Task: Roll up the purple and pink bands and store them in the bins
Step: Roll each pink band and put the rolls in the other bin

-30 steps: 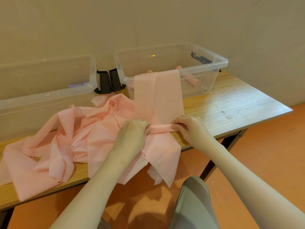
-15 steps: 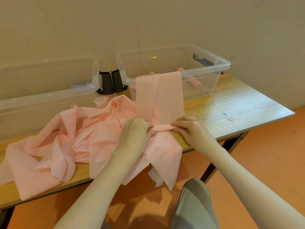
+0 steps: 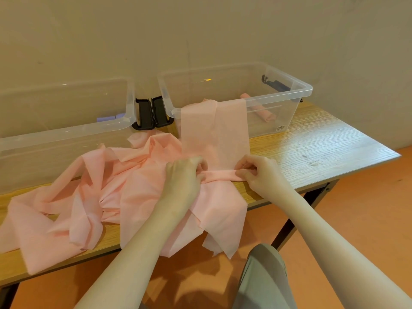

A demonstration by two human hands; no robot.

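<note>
Head view showed a pink band (image 3: 215, 134) stretched flat from the table's near edge up over the front rim of the right bin (image 3: 287, 94), its near end wound into a small roll (image 3: 219, 175) lying across the table. The left hand (image 3: 185, 175) had its fingers curled down onto the roll's left end, gripping it against the cloth beneath. The right hand (image 3: 258, 171) pinched the roll's right end, fingers bent around it with the thumb tucked behind. The roll sat on top of a loose pile (image 3: 107, 190) of more pink bands, crumpled and spread leftward over the table (image 3: 312, 141), with several ends hanging over the front edge. Inside the right bin lay a rolled pink band (image 3: 265, 113) near its right wall. The left bin (image 3: 66, 130) stood beside it, well to the left, with a purple roll (image 3: 109, 118) showing through its wall near the right corner. Two black latches (image 3: 149, 114) stood between the bins. Below the table, an orange floor (image 3: 367, 208) and a grey-clad knee (image 3: 263, 275) were visible.
</note>
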